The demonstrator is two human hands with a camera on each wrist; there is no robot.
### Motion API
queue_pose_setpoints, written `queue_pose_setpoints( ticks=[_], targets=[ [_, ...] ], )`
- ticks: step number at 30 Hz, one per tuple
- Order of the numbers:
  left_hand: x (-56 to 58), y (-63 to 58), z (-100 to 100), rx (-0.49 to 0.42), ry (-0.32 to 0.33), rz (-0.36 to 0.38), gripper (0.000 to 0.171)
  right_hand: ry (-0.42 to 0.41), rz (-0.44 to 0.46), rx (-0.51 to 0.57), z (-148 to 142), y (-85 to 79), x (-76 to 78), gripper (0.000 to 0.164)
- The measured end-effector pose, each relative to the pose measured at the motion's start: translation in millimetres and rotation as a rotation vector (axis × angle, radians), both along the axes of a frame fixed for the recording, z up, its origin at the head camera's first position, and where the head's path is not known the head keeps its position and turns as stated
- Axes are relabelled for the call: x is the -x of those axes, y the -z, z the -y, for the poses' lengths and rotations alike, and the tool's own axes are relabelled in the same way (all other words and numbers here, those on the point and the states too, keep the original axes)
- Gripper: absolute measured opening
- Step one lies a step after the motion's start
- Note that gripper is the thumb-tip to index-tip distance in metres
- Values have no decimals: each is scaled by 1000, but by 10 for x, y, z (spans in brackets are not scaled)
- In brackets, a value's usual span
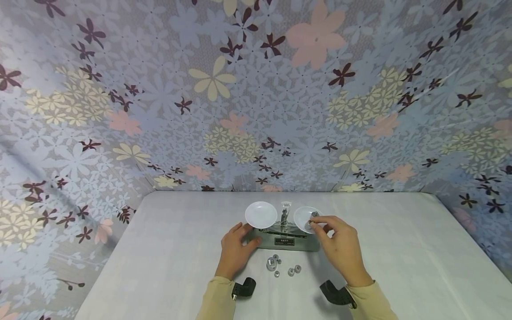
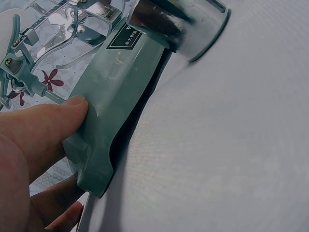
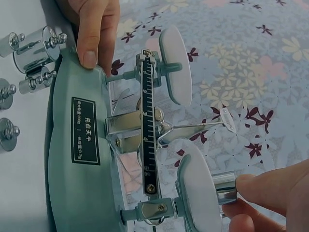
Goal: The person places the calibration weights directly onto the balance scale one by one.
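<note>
A green balance scale (image 1: pixel 260 242) with two white pans stands on the table. My left hand (image 1: pixel 237 250) grips the left end of its base; in the left wrist view the thumb (image 2: pixel 63 113) presses on the green casing, other fingers behind. Over the right pan (image 1: pixel 301 215), my right hand (image 1: pixel 340 242) pinches a small metal weight (image 1: pixel 310 224), mostly hidden by the fingertips. Another weight, a shiny cylinder (image 3: pixel 225 187), stands on that pan, close to the right fingers. The left pan (image 1: pixel 261 215) bears nothing visible.
Several knobbed metal weights lie in front of the base, the largest a cylinder (image 1: pixel 272 264); two small weights (image 1: pixel 294 270) sit to its right. A white cloth covers the table (image 1: pixel 172 266). Behind it rises a flowered wall (image 1: pixel 256 133).
</note>
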State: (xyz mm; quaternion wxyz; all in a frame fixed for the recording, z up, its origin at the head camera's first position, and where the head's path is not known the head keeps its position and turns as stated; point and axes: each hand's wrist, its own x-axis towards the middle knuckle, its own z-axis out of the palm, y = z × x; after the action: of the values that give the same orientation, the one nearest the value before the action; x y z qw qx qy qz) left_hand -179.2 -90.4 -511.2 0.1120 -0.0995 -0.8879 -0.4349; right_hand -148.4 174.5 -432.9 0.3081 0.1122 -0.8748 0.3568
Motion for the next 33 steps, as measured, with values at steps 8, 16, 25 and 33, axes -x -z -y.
queue_pose_setpoints(
  ticks=[8,16,25,33],
  targets=[
    [-1,1,1,10,-3,-6,41,28,34,7,-27,-6,17,11],
    [-12,-8,-6,13,-6,12,41,41,50,14,-42,-16,12,10],
    [-19,-17,-11,7,-8,12,41,54,60,11,-64,-18,14,10],
    [-15,-9,-11,1,-10,14,41,64,82,16,-79,-10,23,10]
  ],
)
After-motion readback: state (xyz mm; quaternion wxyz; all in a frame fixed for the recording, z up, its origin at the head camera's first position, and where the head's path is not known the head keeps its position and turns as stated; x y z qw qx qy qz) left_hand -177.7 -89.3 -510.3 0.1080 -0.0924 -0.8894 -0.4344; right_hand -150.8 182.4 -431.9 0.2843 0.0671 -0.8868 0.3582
